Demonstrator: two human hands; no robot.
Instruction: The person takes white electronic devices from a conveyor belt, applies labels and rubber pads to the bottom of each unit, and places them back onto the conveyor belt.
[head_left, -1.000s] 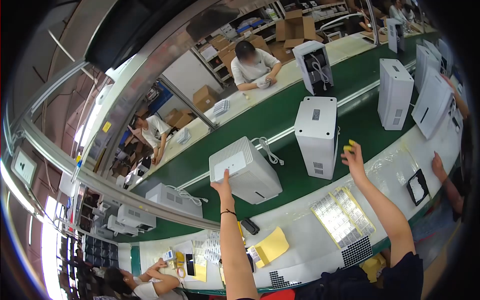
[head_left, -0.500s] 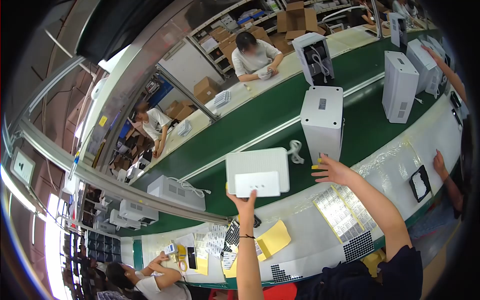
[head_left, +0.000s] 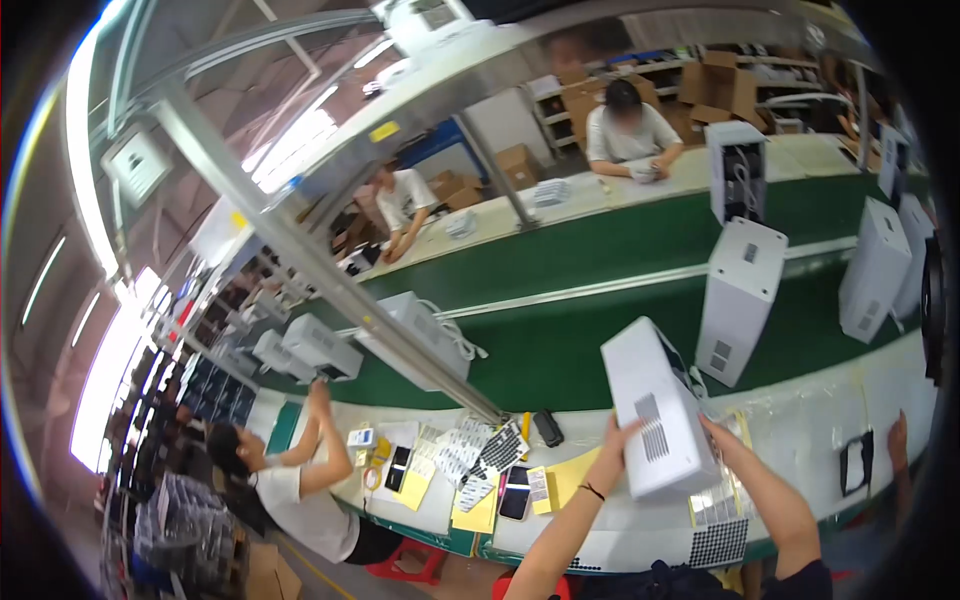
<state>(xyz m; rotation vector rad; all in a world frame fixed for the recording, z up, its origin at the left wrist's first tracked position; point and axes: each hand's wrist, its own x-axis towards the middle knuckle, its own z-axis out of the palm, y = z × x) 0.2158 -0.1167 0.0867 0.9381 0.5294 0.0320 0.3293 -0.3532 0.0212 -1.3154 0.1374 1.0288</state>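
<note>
Holding a white appliance (head_left: 662, 430) between left hand (head_left: 612, 452) and right hand (head_left: 730, 452), with both grips spread wide, against opposite sides of the casing. Keeping it tilted over the near part of the desk (head_left: 805, 400), beside the green conveyor belt (head_left: 545, 362) and near the standing white unit (head_left: 742, 295). Cannot tell if touching the desk with its lower end. Reaching with left hand close to the vent slots (head_left: 652, 425).

Judging by look, probably stiff like hard plastic, bulky and of some weight, so better to support with two hands. Smooth on the outside, perhaps a little slippery, and easy to scratch. Good to take hold on the flat solid sides, low down, with full palms, and not to press on the vent slots. Careful also with the white cord (head_left: 697, 381) beside the casing, possible to catch. Near the lower end, to notice a sheet of black dots (head_left: 718, 543); farther to the left, a phone (head_left: 515, 494).
</note>
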